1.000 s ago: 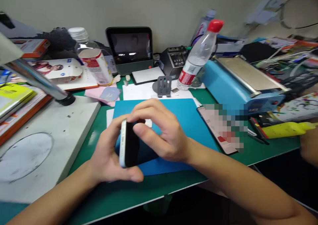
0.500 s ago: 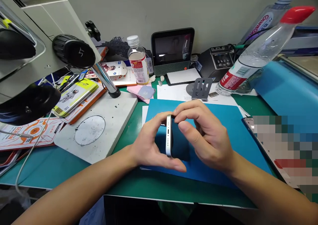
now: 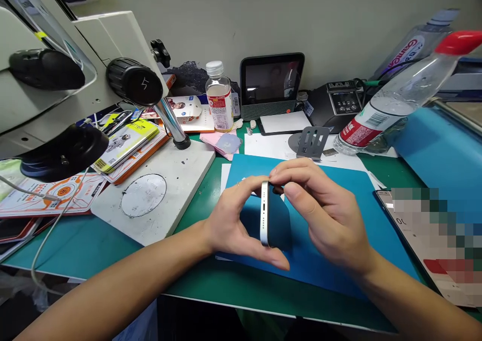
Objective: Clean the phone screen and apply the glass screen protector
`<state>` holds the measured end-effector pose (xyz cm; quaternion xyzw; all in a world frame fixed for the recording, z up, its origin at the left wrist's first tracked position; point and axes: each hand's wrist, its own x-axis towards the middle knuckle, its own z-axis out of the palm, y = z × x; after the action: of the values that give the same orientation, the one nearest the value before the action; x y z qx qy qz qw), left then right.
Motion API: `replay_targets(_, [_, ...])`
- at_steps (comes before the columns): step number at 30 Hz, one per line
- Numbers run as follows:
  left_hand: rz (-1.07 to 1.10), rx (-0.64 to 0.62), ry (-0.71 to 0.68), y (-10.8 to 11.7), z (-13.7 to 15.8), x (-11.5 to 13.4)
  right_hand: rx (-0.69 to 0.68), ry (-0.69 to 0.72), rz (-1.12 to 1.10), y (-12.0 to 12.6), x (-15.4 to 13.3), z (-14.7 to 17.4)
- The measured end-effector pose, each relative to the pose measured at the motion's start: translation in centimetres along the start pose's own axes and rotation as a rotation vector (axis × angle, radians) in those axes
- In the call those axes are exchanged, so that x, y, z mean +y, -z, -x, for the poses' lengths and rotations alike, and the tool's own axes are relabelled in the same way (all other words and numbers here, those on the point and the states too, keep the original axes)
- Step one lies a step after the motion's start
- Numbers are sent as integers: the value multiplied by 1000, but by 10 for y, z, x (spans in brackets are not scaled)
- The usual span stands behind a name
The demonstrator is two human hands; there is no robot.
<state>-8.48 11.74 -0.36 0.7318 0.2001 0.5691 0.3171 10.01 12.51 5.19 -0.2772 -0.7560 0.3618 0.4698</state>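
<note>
- The phone [image 3: 265,215] is up in the air over the blue mat [image 3: 381,225]. Its thin white side points at us, and its dark glass side faces 3 o'clock.
- The left hand [image 3: 237,223] is at 9 o'clock from the phone. It grips the phone, with the thumb below and the fingers on top.
- The right hand [image 3: 333,213] is at 3 o'clock, with bent fingers. The fingertips are by the phone's top corner. I can't tell if they pinch anything.
- Going round from the phone: a white base [image 3: 183,180] at 9 o'clock, a white-capped bottle [image 3: 219,110] at 11, a black screen [image 3: 263,82] at 12, a tilted red-capped bottle [image 3: 359,130] at 2.
- Another phone [image 3: 408,235], partly blurred, lies between 3 and 4 o'clock.
</note>
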Motion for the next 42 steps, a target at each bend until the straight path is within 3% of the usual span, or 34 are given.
replay_targets(29, [-76,8,-46,2,-2,-1,25,-1,-2,-1,1,0])
replay_targets(42, [-105,14,-64,2,0,-1,73,135,183,-2,0,2])
